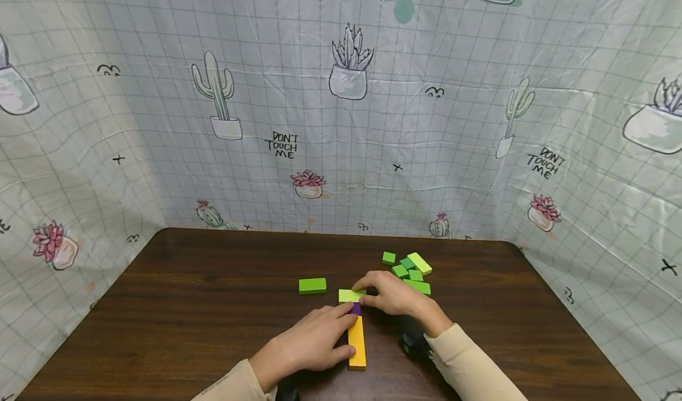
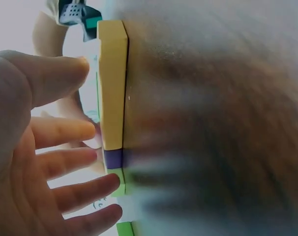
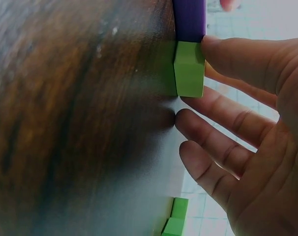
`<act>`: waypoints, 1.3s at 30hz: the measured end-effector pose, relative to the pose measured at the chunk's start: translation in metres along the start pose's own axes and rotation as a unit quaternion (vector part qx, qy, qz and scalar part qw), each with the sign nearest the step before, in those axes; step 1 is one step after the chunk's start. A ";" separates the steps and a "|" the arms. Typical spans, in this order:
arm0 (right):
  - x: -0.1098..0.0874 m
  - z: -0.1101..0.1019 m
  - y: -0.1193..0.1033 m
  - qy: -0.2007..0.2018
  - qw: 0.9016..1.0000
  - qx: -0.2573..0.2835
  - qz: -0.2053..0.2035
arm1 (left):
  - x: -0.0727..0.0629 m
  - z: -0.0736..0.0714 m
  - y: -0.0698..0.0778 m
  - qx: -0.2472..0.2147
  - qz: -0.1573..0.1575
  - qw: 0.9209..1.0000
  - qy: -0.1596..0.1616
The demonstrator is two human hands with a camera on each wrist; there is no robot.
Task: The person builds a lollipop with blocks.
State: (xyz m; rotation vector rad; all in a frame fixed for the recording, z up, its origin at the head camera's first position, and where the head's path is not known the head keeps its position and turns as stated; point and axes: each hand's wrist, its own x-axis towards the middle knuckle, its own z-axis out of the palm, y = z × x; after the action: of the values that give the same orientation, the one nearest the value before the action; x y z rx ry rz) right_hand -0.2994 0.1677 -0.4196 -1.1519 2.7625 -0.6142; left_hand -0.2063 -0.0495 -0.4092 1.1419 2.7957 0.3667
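Note:
A long yellow block (image 1: pixel 357 345), a small purple block (image 1: pixel 356 310) and a light green block (image 1: pixel 348 296) stand end to end on the table, the green one lying crosswise at the far end. My left hand (image 1: pixel 311 343) rests over this row from the left, fingers fairly straight, with fingertips at the purple block and the thumb at the yellow one. From the right, my right hand (image 1: pixel 391 293) pinches the light green block, its thumb on the near side and a finger on the far side. That grip also shows in the right wrist view, beside the purple block (image 3: pixel 190 19).
A single green block (image 1: pixel 312 286) lies left of the row on the dark wooden table (image 1: pixel 213 306). Several green blocks, among them a long one (image 1: pixel 418 286) and a yellow-green one (image 1: pixel 421 263), lie behind my right hand. A printed curtain (image 1: pixel 298 105) surrounds the table's back and sides.

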 end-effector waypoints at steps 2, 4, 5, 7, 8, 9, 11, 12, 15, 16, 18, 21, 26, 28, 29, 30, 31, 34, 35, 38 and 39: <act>0.000 0.000 0.000 0.000 1.000 0.001 0.001 | 0.002 0.000 -0.001 0.013 0.006 1.000 0.001; 0.000 0.000 0.000 0.000 1.000 0.003 0.001 | 0.003 0.001 -0.002 0.024 0.012 1.000 0.000; 0.000 0.000 0.000 0.001 1.000 0.002 0.001 | 0.004 0.001 -0.002 0.026 0.014 1.000 -0.002; 0.000 0.000 -0.001 0.001 1.000 0.002 0.001 | 0.005 0.002 -0.002 0.026 0.013 1.000 -0.005; 0.000 0.000 -0.001 0.001 1.000 0.002 0.001 | 0.005 0.002 -0.003 0.022 0.010 1.000 -0.007; 0.000 0.000 -0.001 0.001 1.000 0.001 0.001 | 0.006 0.003 -0.003 0.019 0.008 1.000 -0.008; -0.001 0.000 -0.001 0.001 1.000 0.000 0.001 | 0.006 0.003 -0.003 0.015 0.003 1.000 -0.008; -0.001 0.000 -0.001 0.001 1.000 0.000 0.001 | 0.007 0.004 -0.003 0.014 0.000 1.000 -0.008; -0.001 -0.001 -0.001 0.001 1.000 0.000 0.000 | 0.007 0.005 -0.003 0.012 -0.004 1.000 -0.009; -0.001 -0.001 -0.001 0.000 1.000 0.000 0.000 | 0.007 0.005 -0.003 0.011 -0.006 1.000 -0.011; -0.001 -0.001 -0.001 0.000 1.000 0.000 0.000 | 0.007 0.004 -0.003 0.009 -0.007 1.000 -0.012; -0.001 0.000 0.000 0.000 1.000 0.001 0.000 | 0.006 0.004 -0.003 0.004 -0.009 1.000 -0.013; 0.000 0.000 0.000 -0.003 1.000 0.001 0.001 | 0.005 0.003 -0.003 0.001 -0.007 1.000 -0.011; 0.000 0.000 0.000 -0.003 1.000 0.001 0.000 | 0.006 0.003 -0.003 0.003 -0.007 1.000 -0.010; 0.000 0.000 0.000 -0.002 1.000 0.001 0.000 | 0.006 0.003 -0.003 0.005 -0.008 1.000 -0.010; 0.000 0.000 0.000 -0.002 1.000 0.001 0.000 | 0.006 0.003 -0.003 0.007 -0.008 1.000 -0.009; 0.000 0.000 0.000 -0.001 1.000 0.001 0.000 | 0.006 0.003 -0.003 0.009 -0.008 1.000 -0.009; 0.001 0.000 0.001 0.000 1.000 0.000 0.000 | 0.007 0.003 -0.004 0.015 -0.007 1.000 -0.006; 0.001 0.001 0.001 0.000 1.000 0.000 0.001 | 0.007 0.003 -0.004 0.016 -0.007 1.000 -0.006; 0.001 0.001 0.001 0.000 1.000 -0.001 0.001 | 0.007 0.003 -0.004 0.015 -0.007 1.000 -0.005; 0.001 0.001 0.001 0.000 1.000 -0.001 0.001 | 0.007 0.003 -0.004 0.014 -0.007 1.000 -0.005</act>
State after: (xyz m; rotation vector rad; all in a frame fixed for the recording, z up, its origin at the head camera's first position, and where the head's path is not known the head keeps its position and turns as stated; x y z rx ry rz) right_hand -0.3006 0.1674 -0.4206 -1.1504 2.7642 -0.6127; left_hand -0.2136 -0.0466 -0.4136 1.1251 2.8074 0.3216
